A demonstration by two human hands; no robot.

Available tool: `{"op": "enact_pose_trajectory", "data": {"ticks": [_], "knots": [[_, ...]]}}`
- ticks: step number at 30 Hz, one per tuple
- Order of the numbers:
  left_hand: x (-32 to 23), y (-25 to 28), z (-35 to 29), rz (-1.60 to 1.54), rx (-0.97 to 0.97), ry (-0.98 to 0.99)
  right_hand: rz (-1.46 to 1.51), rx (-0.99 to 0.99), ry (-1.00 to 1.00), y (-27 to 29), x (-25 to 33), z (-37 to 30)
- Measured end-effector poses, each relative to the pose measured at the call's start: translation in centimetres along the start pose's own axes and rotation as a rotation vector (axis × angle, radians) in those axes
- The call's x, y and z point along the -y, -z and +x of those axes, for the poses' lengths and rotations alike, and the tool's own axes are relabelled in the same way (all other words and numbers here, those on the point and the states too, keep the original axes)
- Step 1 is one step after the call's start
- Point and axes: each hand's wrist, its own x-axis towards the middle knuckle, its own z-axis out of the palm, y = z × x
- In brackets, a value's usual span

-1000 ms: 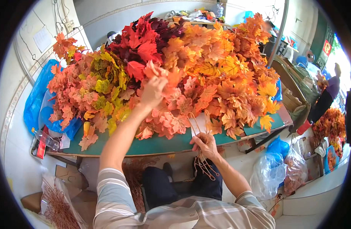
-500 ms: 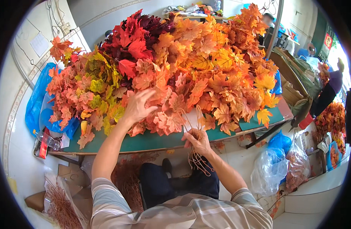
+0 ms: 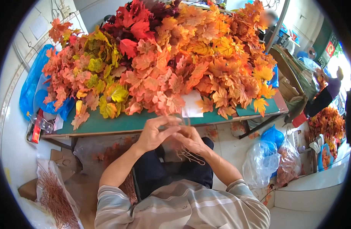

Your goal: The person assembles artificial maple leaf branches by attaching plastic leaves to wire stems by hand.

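In front of the table edge, my two hands meet over my lap. My right hand [image 3: 191, 139] is closed around a loose bundle of thin brown cord-like stems [image 3: 190, 156], whose looped ends hang below it. Fingers curled, my left hand [image 3: 158, 133] touches the right one at the fingertips. What it pinches is too blurred to make out; a faint pinkish smear shows beneath the fingers. Just beyond the hands rises a big heap of artificial maple leaves [image 3: 160, 72] in red, orange, yellow and pink.
The green table [image 3: 95, 124] carries the leaf heap and a white paper [image 3: 192, 104]. Blue plastic bags [image 3: 33, 86] hang at its left end. Below left lies a bundle of brown stems [image 3: 55, 194]; clear bags [image 3: 261, 164] stand right. Other people are farther back.
My left hand has come back from the pink leaves to meet my right hand. My right hand has shifted slightly left, still holding the stems. The view has tilted a little.
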Motion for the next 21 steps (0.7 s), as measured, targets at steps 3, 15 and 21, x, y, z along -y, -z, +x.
{"op": "enact_pose_trajectory", "data": {"ticks": [3,15,21], "knots": [[1.1,-0.8,-2.1,-0.46,-0.091,0.164,-0.007,0.034,0.021,-1.2,0.2,-1.3],[2.2,0.5,-6.8,-0.744,-0.189,0.234,-0.128,0.014,-0.018,0.0,-0.8,-6.2],[0.1,-0.5,-7.1,-0.743,-0.144,0.232,-0.094,0.174,-0.151,-1.7,2.0,-6.3]]}}
